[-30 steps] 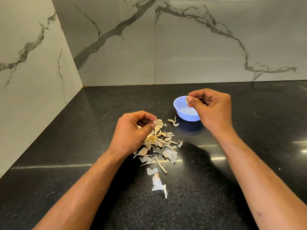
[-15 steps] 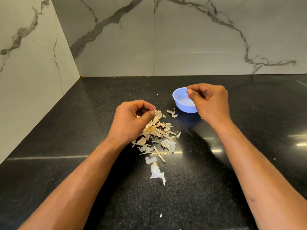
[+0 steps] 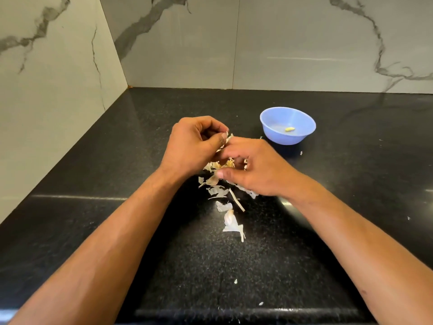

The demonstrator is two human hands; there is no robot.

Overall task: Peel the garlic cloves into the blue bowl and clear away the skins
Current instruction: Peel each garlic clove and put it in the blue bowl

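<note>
Left hand (image 3: 192, 146) pinches garlic skin (image 3: 226, 140); right hand (image 3: 255, 170), fingers curled, grasp unclear, over the skins (image 3: 220, 191). Risk: scraps scattering beyond the blue bowl (image 3: 287, 125).

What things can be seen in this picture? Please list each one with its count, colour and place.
bowl: one, blue, on the counter, beyond and to the right of the hands.
clove: one, pale yellow, peeled, inside the bowl.
skins: many pieces, whitish-tan, piled on the counter under the hands and scattered toward the near edge.
counter: one, black speckled, under everything.
walls: two, grey-white marble with dark veins, meeting in the far left corner.
left hand: one, over the pile, fingers curled, pinching a piece of skin.
right hand: one, over the pile, touching the left hand, fingers curled; what it holds is hidden.
</note>
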